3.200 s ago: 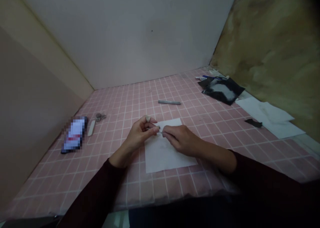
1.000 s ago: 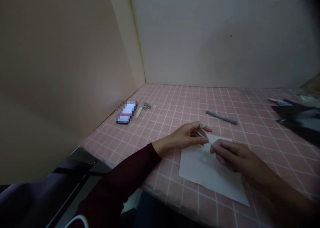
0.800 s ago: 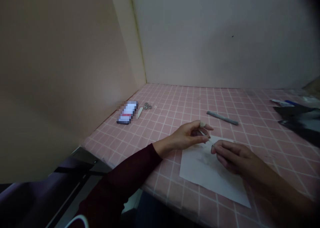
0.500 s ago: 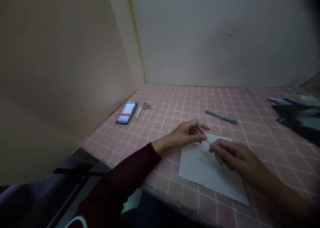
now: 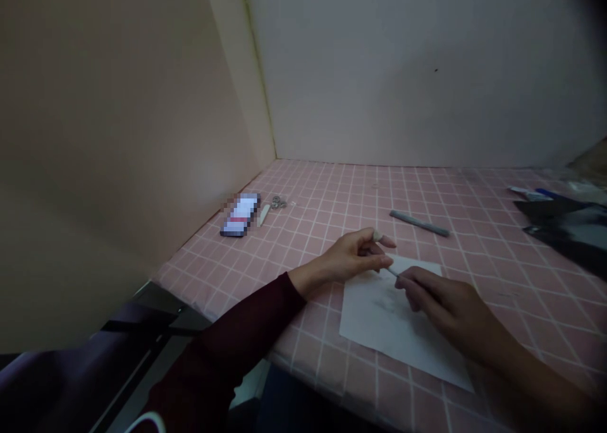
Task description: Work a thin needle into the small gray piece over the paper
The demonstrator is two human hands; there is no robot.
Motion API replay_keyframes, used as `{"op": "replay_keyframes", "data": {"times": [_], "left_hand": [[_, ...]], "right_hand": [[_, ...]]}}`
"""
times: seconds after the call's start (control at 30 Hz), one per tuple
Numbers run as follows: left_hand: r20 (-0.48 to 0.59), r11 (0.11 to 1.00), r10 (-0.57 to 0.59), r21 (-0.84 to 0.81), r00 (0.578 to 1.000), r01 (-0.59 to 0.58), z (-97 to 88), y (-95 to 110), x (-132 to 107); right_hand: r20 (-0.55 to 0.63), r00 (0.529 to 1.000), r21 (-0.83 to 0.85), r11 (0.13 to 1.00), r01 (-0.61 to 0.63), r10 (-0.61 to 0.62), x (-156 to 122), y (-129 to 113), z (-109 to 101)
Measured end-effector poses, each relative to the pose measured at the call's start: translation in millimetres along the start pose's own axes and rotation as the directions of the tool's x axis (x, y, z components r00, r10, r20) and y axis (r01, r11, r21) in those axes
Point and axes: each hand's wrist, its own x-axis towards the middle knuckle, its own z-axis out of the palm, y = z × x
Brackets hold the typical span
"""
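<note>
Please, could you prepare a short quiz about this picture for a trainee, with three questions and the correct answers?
1. True or false: the grey bar lies on the white paper.

2. Choose one. What lies nearest to the phone?
A) the grey bar
B) the flat white stick
C) the white paper

3. In a few words: what do the left hand and the right hand hold between them?

Key:
1. False; it lies on the pink checked cloth, beyond the paper.
2. B.
3. A thin rod, held by the fingers of both hands above the paper.
</note>
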Motion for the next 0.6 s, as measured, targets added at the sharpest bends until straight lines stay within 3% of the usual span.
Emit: {"op": "replay_keyframes", "data": {"times": [0.07, 0.13, 0.2, 0.27, 0.37, 0.43, 0.5, 0.6], "left_hand": [[0.029, 0.999, 0.038, -0.025, 0.999, -0.037, 0.8, 4.8, -1.4], [0.053, 0.997, 0.063, -0.047, 0.997, -0.061, 1.6, 8.5, -2.5], [0.070, 0.995, 0.076, -0.063, 0.995, -0.072, 1.9, 9.2, -2.7], [0.070, 0.994, 0.082, -0.074, 0.994, -0.077, 1.7, 7.1, -2.0], [0.023, 0.997, 0.050, -0.068, 0.998, -0.048, 1.0, 1.7, -0.8], [-0.011, 0.999, 0.006, -0.047, 1.000, -0.007, 0.6, -0.5, -0.6], [-0.017, 0.999, -0.011, -0.032, 1.000, 0.010, 0.5, 0.0, -1.1], [0.042, 0.999, 0.025, -0.031, 0.999, -0.024, 0.8, 4.7, -2.2]], "right_hand": [[0.101, 0.981, 0.233, 0.955, -0.183, 0.164, 0.8, -1.9, -2.9], [0.212, 0.934, 0.427, 0.833, -0.352, 0.286, 1.4, -3.5, -5.2], [0.264, 0.911, 0.489, 0.771, -0.409, 0.316, 1.6, -4.3, -5.5], [0.228, 0.934, 0.421, 0.837, -0.349, 0.275, 1.3, -3.8, -3.6], [0.066, 0.995, 0.112, 0.991, -0.078, 0.071, 0.5, -1.3, 1.1], [-0.020, 0.998, -0.083, 0.995, 0.062, -0.063, 0.2, 0.5, 3.3], [-0.039, 0.996, -0.122, 0.990, 0.073, -0.079, 0.2, 1.4, 3.3], [0.087, 0.989, 0.148, 0.980, -0.130, 0.118, 0.4, 1.0, -0.9]]}}
